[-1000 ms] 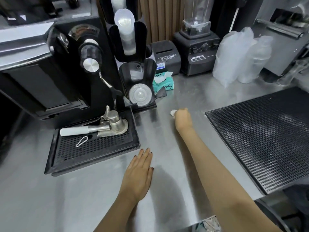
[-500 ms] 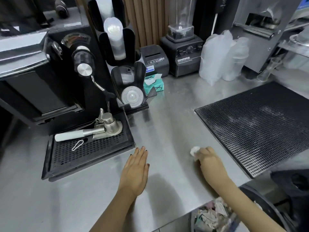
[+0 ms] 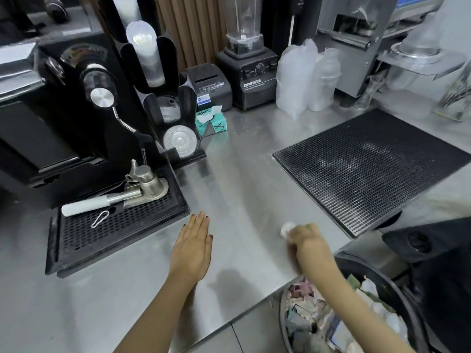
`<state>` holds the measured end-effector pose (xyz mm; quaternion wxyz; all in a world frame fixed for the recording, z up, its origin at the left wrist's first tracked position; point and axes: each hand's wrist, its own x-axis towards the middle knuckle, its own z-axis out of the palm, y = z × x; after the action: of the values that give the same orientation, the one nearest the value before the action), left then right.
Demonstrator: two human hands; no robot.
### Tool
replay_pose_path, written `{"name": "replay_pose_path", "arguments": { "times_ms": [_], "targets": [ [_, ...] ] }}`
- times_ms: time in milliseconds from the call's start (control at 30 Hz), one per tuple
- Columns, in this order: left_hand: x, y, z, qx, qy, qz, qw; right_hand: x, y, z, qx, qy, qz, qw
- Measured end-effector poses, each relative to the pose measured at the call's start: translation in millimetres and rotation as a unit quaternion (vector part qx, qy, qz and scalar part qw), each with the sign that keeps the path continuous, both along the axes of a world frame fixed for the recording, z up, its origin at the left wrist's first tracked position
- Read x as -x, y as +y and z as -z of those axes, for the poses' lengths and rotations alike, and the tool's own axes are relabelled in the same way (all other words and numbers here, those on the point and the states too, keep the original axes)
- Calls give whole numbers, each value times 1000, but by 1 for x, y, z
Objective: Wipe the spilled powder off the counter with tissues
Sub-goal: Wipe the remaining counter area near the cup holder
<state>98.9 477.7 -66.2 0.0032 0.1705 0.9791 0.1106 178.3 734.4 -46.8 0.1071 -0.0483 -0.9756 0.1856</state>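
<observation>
White tissue (image 3: 286, 228), seemingly balled, in curled grip of right hand (image 3: 307, 238), left hand (image 3: 192, 250) flat on counter (image 3: 242, 189)

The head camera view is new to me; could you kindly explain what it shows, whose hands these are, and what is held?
This is a single picture from a wide-angle camera worn on a person's head, looking down at their own bare hands; there is no robot. The left hand lies flat, fingers straight, on the steel counter. The right hand grips a small white tissue wad near the counter's front edge. A waste bin full of paper stands below that edge. On the counter lie a black mesh mat on the right and a drip tray bearing a portafilter on the left. A teal tissue box and a blender stand at the back.
</observation>
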Motion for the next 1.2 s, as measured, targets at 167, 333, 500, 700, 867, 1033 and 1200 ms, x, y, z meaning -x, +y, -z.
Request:
{"name": "replay_pose_path", "arguments": {
  "times_ms": [167, 333, 500, 700, 867, 1033, 1200],
  "targets": [
    [1, 0, 0, 6, -2, -4, 1000, 24, -39, 1, 91, -24, 95, 991],
    [1, 1, -2, -1, -6, -1, 1000, -55, -148, 16, 33, 25, -128, 991],
    [0, 0, -3, 1, -12, -4, 1000, -24, -53, 13, -88, 21, 4, 996],
    [0, 0, -3, -6, -7, -5, 1000, 0, -19, -3, -9, -27, 143, 989],
    [0, 1, -3, -3, -9, -4, 1000, -44, -93, 19, -3, 6, -77, 997],
    [-1, 2, -4, -18, -8, -5, 1000, 62, -33, 0, 24, 4, 8, 1000],
    [-2, 2, -7, -12, -10, -8, 1000, 67, -37, -7, 22, -41, -4, 999]
  ]
}}
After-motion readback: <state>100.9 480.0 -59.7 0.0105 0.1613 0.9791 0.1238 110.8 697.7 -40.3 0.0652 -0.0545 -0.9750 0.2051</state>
